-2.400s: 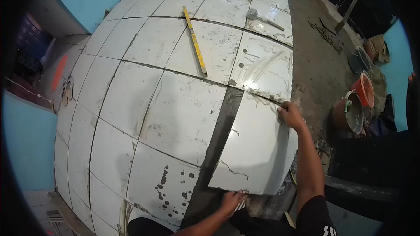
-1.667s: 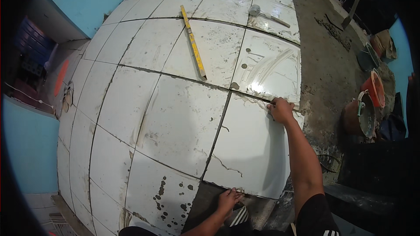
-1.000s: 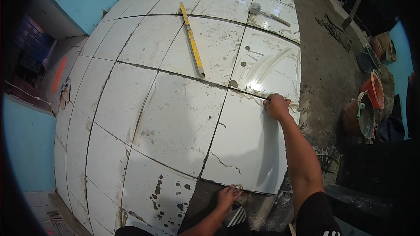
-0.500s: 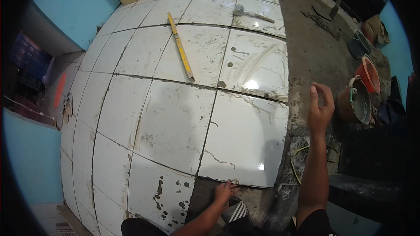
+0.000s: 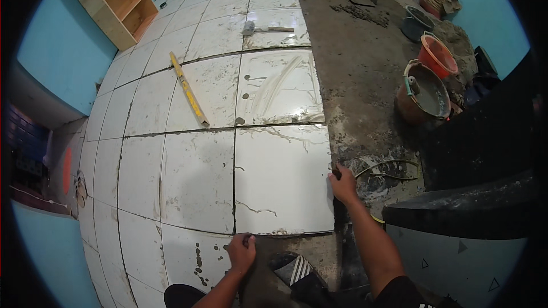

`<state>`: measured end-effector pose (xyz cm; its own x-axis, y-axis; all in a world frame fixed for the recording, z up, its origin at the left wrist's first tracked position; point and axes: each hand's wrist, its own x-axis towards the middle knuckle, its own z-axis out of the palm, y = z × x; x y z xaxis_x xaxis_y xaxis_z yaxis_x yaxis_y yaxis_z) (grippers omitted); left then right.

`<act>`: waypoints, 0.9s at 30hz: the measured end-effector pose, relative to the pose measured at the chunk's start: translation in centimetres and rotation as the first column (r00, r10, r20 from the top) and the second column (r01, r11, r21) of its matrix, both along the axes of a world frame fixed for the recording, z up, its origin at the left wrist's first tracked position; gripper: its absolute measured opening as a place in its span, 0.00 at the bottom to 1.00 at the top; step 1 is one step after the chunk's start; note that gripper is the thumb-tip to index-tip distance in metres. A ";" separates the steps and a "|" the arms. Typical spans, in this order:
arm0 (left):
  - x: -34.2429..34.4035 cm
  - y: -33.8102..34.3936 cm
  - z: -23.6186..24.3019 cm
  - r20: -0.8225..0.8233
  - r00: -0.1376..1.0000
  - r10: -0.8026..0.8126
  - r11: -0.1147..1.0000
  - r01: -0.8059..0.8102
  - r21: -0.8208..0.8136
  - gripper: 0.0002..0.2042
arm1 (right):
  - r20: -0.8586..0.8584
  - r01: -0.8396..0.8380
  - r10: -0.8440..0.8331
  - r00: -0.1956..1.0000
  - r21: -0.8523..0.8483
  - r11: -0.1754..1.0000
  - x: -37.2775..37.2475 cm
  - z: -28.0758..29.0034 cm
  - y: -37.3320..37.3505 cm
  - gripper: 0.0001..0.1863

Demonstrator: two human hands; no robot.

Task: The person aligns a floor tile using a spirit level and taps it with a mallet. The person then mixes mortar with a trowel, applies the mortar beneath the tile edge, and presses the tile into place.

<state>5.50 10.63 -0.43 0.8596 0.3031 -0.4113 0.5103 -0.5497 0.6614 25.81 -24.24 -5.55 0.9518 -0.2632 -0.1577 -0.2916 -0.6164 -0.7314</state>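
A large glossy white floor tile lies in front of me, the nearest one in the right-hand row, with thin mortar streaks on it. At its near left corner my left hand is closed, its curled fingers at the edge. My right hand is closed too, with the fingers against the right edge of the same tile. The undersides of both grips are hidden. A yellow spirit level rests slantwise on the tiles further left. Beyond it, a mallet with a pale head lies on another tile.
Along the right stand a bucket of grey mix, an orange bucket and a dark bucket. A yellow-green cord loops over the bare floor. Far left stands a wooden shelf; slippers lie near the doorway.
My right hand has come down from the air above the bare floor to the tile's right edge. My left hand has shifted left along the near edge to the corner. The view has turned.
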 end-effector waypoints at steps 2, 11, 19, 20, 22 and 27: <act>0.6 1.1 0.0 0.210 0.925 -0.315 0.898 0.220 0.381 0.20 | -0.010 -0.111 0.111 0.994 -0.117 0.987 0.0 -0.5 -0.3 0.31; 1.6 3.5 -2.3 0.059 0.883 -0.465 0.798 0.389 0.460 0.34 | -0.134 -0.004 0.003 0.991 -0.012 1.000 1.0 0.6 1.7 0.27; 1.2 4.2 -3.7 0.107 0.875 -0.473 0.811 0.385 0.440 0.29 | -0.055 -0.051 0.048 0.997 -0.058 0.997 1.1 -0.3 1.4 0.28; 1.0 4.5 -3.3 0.091 0.885 -0.457 0.817 0.377 0.436 0.29 | -0.108 -0.080 0.076 0.991 -0.025 0.997 1.2 0.8 1.9 0.28; 1.8 4.3 -2.8 0.112 0.870 -0.481 0.814 0.395 0.427 0.28 | -0.115 -0.087 0.080 0.990 -0.058 0.995 1.2 0.6 1.3 0.27; 1.2 4.9 -3.3 0.114 0.859 -0.499 0.797 0.403 0.450 0.27 | -0.144 -0.107 0.091 0.985 -0.113 0.988 1.1 1.1 1.9 0.27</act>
<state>6.72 15.56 -3.75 0.9903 -0.0473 -0.1305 0.0085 -0.9178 0.3969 26.87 -22.31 -4.41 0.9454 -0.1936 -0.2623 -0.3177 -0.7282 -0.6073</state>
